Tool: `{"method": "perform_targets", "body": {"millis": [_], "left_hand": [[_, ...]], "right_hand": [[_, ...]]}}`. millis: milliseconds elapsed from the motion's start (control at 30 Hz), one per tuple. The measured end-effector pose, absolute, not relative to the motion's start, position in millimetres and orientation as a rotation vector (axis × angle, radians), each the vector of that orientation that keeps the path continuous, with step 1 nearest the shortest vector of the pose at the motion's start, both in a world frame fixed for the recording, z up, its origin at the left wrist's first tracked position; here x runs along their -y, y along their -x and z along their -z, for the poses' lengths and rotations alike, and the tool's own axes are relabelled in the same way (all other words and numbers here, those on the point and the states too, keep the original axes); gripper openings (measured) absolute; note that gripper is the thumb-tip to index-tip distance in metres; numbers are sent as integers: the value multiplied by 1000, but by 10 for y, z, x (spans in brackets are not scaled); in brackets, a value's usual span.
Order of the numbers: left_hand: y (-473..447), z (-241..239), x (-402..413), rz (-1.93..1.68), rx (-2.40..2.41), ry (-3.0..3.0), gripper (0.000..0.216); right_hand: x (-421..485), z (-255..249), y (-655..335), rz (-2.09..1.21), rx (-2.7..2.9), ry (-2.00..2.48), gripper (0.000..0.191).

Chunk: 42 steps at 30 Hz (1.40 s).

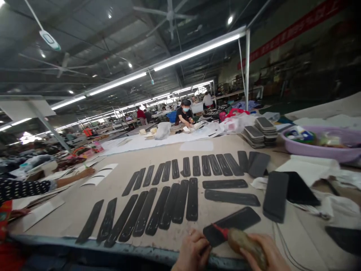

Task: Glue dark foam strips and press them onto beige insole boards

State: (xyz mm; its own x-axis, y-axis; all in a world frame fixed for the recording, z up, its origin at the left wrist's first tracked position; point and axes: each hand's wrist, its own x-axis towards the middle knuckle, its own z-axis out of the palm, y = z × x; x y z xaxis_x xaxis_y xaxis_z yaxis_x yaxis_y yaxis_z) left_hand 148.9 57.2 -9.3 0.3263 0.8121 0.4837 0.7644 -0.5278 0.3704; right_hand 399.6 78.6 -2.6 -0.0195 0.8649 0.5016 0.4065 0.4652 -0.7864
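Two hands work at the near edge of the table [70, 205]. Our left hand [193, 251] sits knuckles-up on the near end of a black strip [239, 220], though we cannot tell whether it pinches that end or only presses it down. Our right hand [266, 253], just right of the strip's near end, is closed round a brush [242, 242], whose red collar touches the strip. Left of the strip and beyond it lie rows of like strips [180, 201], side by side. Two crosswise strips [231, 197] lie just beyond it. Farther beyond the strip, to its right, stand stacked dark pads [261, 131] and a purple basin [310, 149]. Far left of the strip, another person's dotted sleeve [25, 187] reaches toward white cut pieces [98, 175].
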Motion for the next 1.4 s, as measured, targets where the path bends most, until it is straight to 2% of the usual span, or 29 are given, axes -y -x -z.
{"method": "perform_targets", "body": {"millis": [167,667,933,1400], "left_hand": [[-1528,-91,-514,-880,-1510,-2465,15],[-1516,-89,-554,-853,-1467,-2507,13],[-1528,-85,-581,-902,-1420,-2508,12],[-1509,-53,-638,-905,-1382,-2612,9]], "right_hand": [[-636,-180,-3879,-595,1729,1095,22],[-544,-390,-3835,-727,1784,1102,33],[-456,-448,-4013,-769,1754,1196,30],[-711,-361,-4585,-292,1627,1441,28]]}}
